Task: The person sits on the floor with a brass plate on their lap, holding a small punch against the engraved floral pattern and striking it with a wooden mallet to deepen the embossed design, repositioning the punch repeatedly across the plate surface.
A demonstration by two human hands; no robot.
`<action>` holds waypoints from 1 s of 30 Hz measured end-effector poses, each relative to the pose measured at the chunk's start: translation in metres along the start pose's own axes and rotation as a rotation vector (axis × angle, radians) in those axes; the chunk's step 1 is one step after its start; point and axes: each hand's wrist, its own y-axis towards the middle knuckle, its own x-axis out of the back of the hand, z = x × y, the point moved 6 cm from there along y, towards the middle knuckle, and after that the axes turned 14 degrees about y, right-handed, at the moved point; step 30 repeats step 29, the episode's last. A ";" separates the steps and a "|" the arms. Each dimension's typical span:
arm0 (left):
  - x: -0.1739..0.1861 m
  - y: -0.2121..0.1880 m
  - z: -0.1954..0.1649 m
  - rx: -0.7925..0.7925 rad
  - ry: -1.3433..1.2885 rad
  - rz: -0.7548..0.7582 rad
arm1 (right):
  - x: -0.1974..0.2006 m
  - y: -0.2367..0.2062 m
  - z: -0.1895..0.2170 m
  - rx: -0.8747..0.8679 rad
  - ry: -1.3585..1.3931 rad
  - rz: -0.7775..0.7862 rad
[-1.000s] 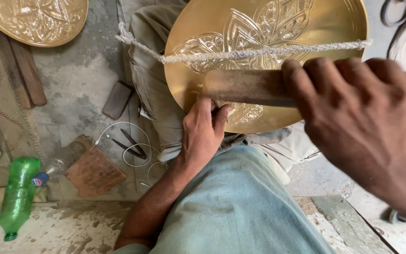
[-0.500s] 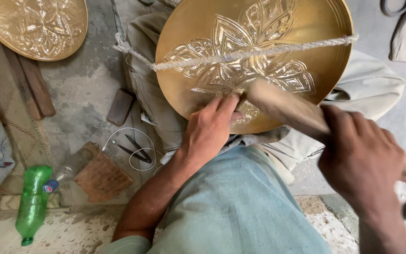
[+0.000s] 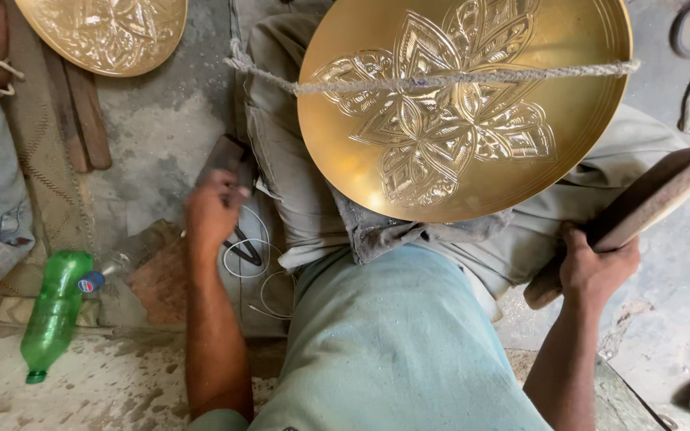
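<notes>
The right hand (image 3: 596,267) wraps its fingers tight around a wooden mallet (image 3: 628,215), held low to the right of the brass plate (image 3: 465,112), clear of its rim. Left of the plate, the left hand (image 3: 213,211) reaches down to the floor, fingers curled on a small dark block (image 3: 221,156); whether they fully grip it I cannot tell. Scissors (image 3: 243,249) and a white wire (image 3: 253,263) lie just below that hand. The plate rests tilted on the lap, a rope (image 3: 441,80) stretched across its engraved face. Left of it is bare concrete floor (image 3: 161,152); farther left lies a green bottle (image 3: 53,307), and a second brass plate (image 3: 105,32) beyond.
</notes>
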 end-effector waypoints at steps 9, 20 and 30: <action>-0.011 0.000 -0.045 -0.052 0.000 -0.372 | -0.005 -0.007 0.022 0.005 -0.145 -0.031; 0.010 -0.022 -0.026 0.036 -0.447 -0.563 | -0.007 -0.015 0.030 0.085 -0.099 -0.064; 0.032 -0.066 -0.134 -0.458 -0.992 -0.261 | -0.007 -0.015 0.027 0.089 -0.097 -0.066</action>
